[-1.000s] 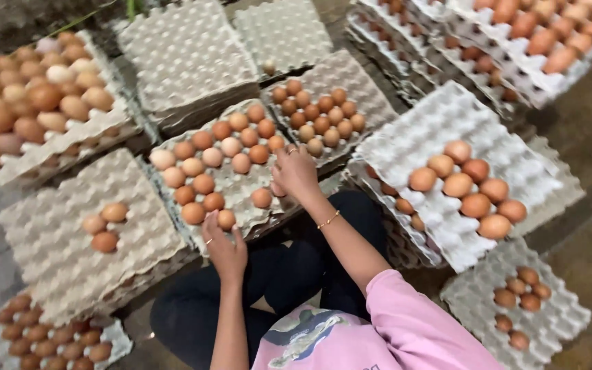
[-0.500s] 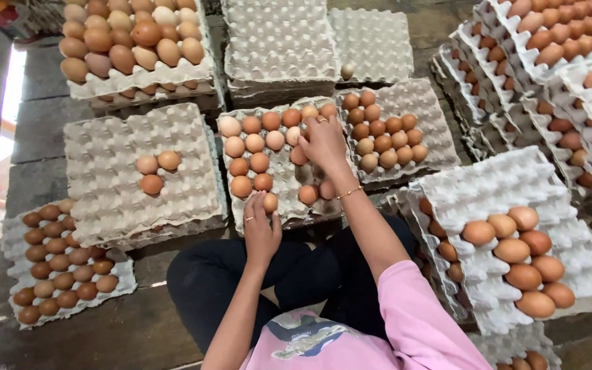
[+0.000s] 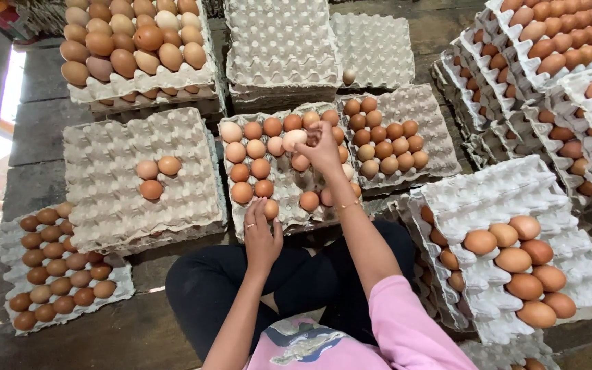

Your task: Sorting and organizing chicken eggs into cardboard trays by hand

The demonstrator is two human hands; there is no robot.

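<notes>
I sit on the floor facing a grey egg tray (image 3: 289, 183) partly filled with brown eggs. My right hand (image 3: 323, 147) reaches over the middle of the tray, its fingers closed on a pale egg (image 3: 294, 139) by the second row. My left hand (image 3: 262, 236) is at the tray's near edge, fingertips gripping a small brown egg (image 3: 270, 209) in the front row. A thin bracelet circles the right wrist and a ring sits on a left finger.
To the left lies a tray (image 3: 114, 205) holding three eggs, and a tray of small dark eggs (image 3: 114, 294) sits near my knee. A white tray stack (image 3: 495, 199) with large eggs stands at the right. Empty tray stacks (image 3: 279, 48) and full trays (image 3: 131, 85) fill the back.
My view has swung so the trays sit lower and more centred. The right hand has shifted across the middle tray and now holds the pale egg. The left hand stays at the near edge.
</notes>
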